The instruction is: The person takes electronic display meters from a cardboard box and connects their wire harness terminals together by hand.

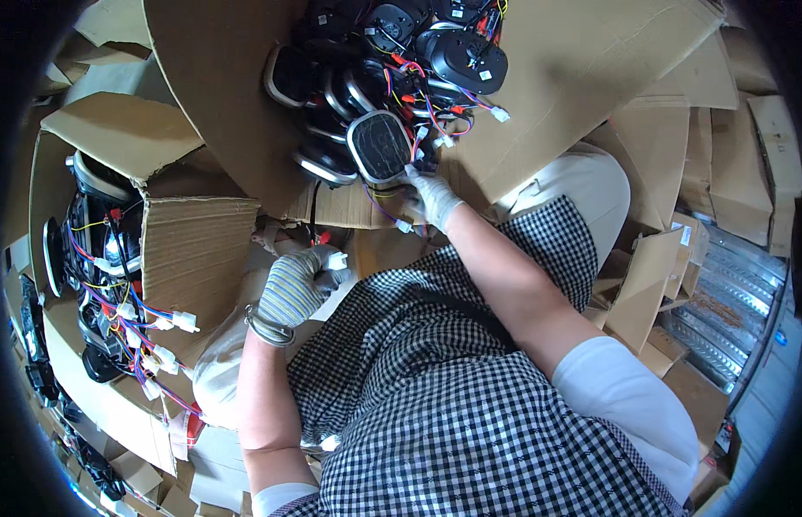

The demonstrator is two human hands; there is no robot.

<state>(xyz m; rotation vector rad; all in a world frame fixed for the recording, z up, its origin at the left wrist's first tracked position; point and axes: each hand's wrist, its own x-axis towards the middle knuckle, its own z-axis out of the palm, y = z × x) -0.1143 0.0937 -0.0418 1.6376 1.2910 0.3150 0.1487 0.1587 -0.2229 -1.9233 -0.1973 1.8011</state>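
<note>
My left hand (297,286), in a striped knit glove, is closed around a white plug connector (336,261). Just above it hang a black cable and a red connector (324,238). My right hand (433,198), in a pale glove, pinches thin coloured wires (415,155) beside a rounded black unit with a silver rim (379,146). That unit lies at the near edge of a pile of similar units (470,60) on a large cardboard box (582,77). A loose lead with a white plug (404,226) dangles close to my right fingertips.
To the left, an open cardboard box (198,267) holds more black units, their wires and white plugs (185,321) spilling over its side. Flattened and opened cartons (651,164) stand at the right, near a ribbed metal surface (728,293). A checked apron (435,379) covers my lap.
</note>
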